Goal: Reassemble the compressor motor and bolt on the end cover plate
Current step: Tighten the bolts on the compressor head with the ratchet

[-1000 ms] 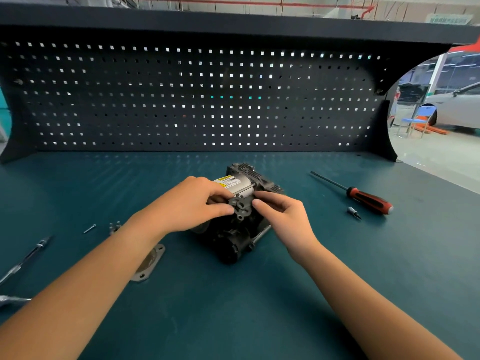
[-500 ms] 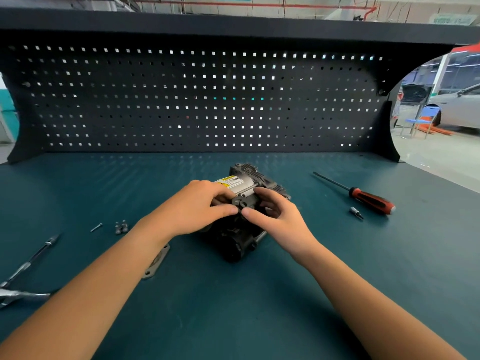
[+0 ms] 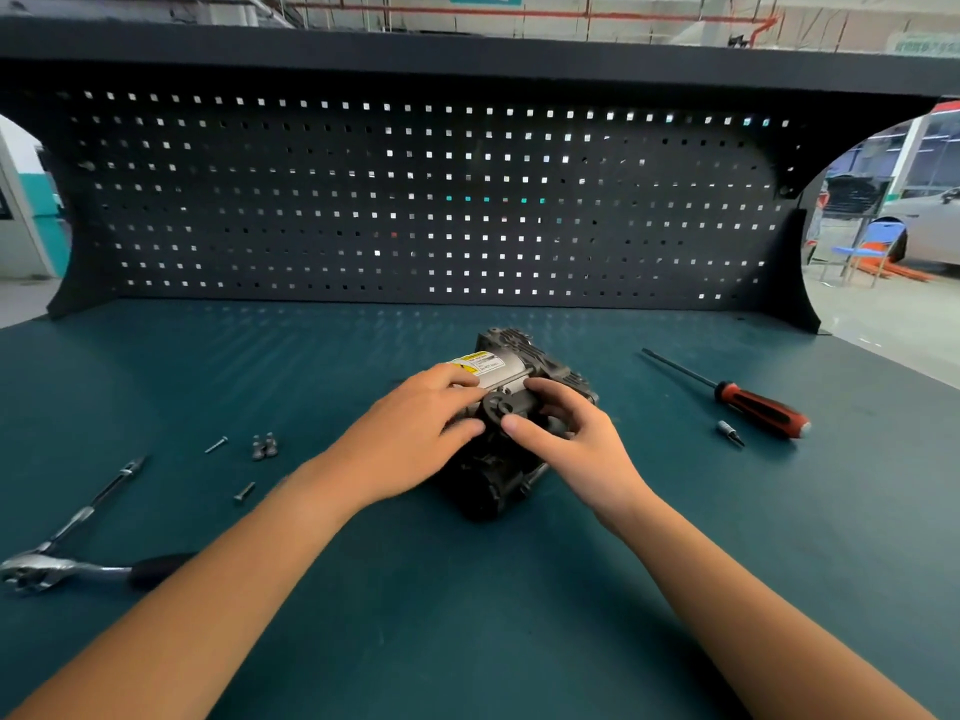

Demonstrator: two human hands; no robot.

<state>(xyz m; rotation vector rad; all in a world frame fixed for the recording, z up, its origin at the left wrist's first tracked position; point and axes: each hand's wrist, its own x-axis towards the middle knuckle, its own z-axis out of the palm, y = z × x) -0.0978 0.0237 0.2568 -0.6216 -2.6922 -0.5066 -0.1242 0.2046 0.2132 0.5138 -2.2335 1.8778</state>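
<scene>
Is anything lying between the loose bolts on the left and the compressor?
No loose object. Between the bolts and the compressor lie only bare bench mat and the person's own left hand, which holds the compressor together with the right hand.

Compressor (image 3: 511,371) on bench (image 3: 467,615) centre; ratchet (image 3: 62,571) and bolts (image 3: 264,445) left, screwdriver (image 3: 753,405) and bit (image 3: 730,433) right.

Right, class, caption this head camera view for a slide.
On a teal workbench, left hand and right hand grip the compressor motor; ratchet and loose bolts lie left, screwdriver right.
</scene>
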